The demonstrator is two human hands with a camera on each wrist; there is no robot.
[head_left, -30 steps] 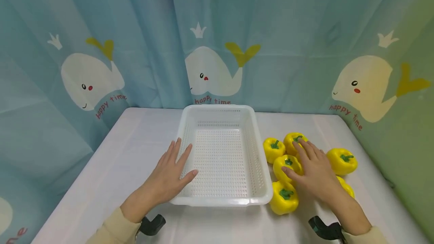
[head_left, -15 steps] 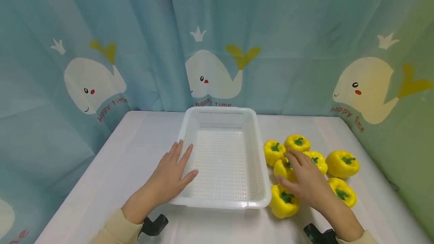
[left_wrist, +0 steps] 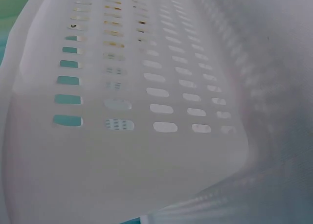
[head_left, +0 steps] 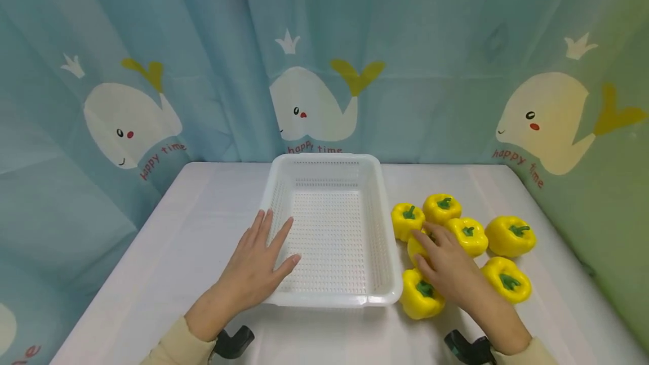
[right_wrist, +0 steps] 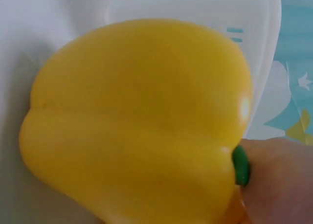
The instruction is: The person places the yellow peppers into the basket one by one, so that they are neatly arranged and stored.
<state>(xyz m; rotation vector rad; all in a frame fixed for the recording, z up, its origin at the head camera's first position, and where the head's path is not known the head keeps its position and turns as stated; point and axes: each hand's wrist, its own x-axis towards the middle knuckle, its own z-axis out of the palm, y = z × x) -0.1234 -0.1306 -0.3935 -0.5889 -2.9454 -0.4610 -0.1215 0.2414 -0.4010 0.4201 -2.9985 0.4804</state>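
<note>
A white perforated plastic basket [head_left: 334, 300] stands mid-table with nothing inside. My left hand [head_left: 248, 272] rests against its left rim, fingers straight and spread; the left wrist view shows only the slotted basket wall [left_wrist: 127, 160]. My right hand [head_left: 451, 266] is over a yellow bell pepper [head_left: 414, 248] beside the basket's right side. Its thumb and bent fingers grip that pepper, which they partly cover. Closer to me lies another yellow bell pepper [head_left: 419, 298]. A yellow pepper [right_wrist: 137, 111] fills much of the right wrist view, part of the hand [right_wrist: 283, 177] by its green stem.
Several more yellow bell peppers surround the right hand: two behind it, a pepper [head_left: 467, 235] just right of it, a pepper [head_left: 510, 236] farther right and a pepper [head_left: 507, 280] nearer me. A whale-printed curtain [head_left: 436, 117] hangs behind the white tabletop [head_left: 218, 201].
The right hand has moved left and toward me, from over the back peppers onto the pepper beside the basket, and its fingers have drawn in. The left hand has stayed at the basket.
</note>
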